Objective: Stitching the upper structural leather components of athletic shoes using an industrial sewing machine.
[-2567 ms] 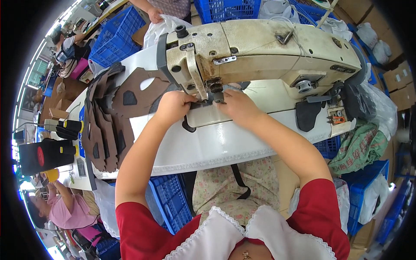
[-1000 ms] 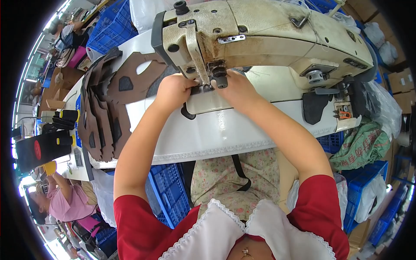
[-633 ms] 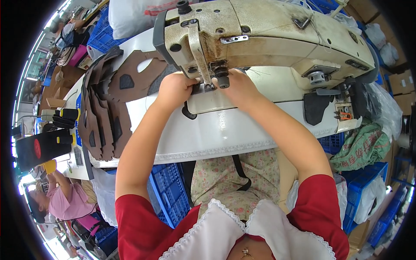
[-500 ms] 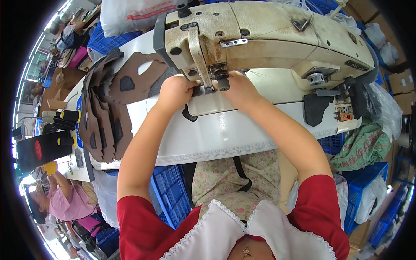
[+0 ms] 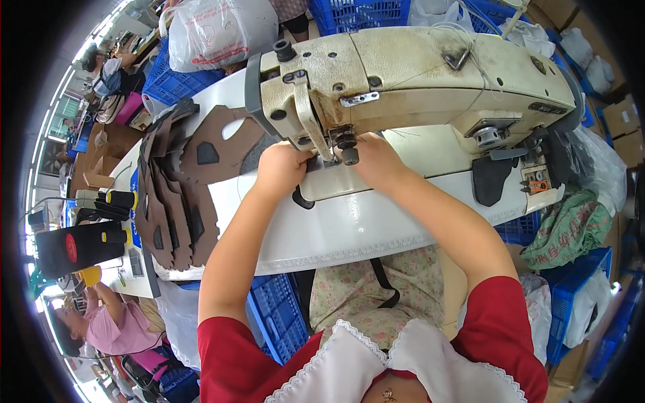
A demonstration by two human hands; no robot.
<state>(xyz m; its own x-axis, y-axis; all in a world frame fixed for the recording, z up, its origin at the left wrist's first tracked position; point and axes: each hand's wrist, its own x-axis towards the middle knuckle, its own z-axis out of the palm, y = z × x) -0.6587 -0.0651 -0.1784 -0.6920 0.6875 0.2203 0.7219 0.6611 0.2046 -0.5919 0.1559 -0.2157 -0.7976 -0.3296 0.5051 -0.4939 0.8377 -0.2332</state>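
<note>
My left hand [image 5: 281,168] is curled beside the needle area of a cream sewing machine [image 5: 403,80], its thumb turned inward. On the other side of the presser foot, my right hand [image 5: 373,161] is bent with its fingertips partly behind the machine head. Whatever the fingers press on is mostly hidden; only a small dark strip shows between them. Directly left of my left hand lies a brown cut piece [image 5: 232,151] with an oval hole and dark grey patches. More brown pieces [image 5: 164,211] overlap in a wavy stack at the table's left end.
The white table [image 5: 322,228] has a ruler scale along its front edge. A black cut piece [image 5: 488,180] and orange-handled snips [image 5: 535,186] lie at the right. Blue crates [image 5: 279,316] stand below, a white plastic bag [image 5: 218,33] behind. Another person [image 5: 114,326] sits at far left.
The whole view has shifted, so the machine and table sit lower in the picture. Both hands stay at the needle area, with little visible movement relative to the machine.
</note>
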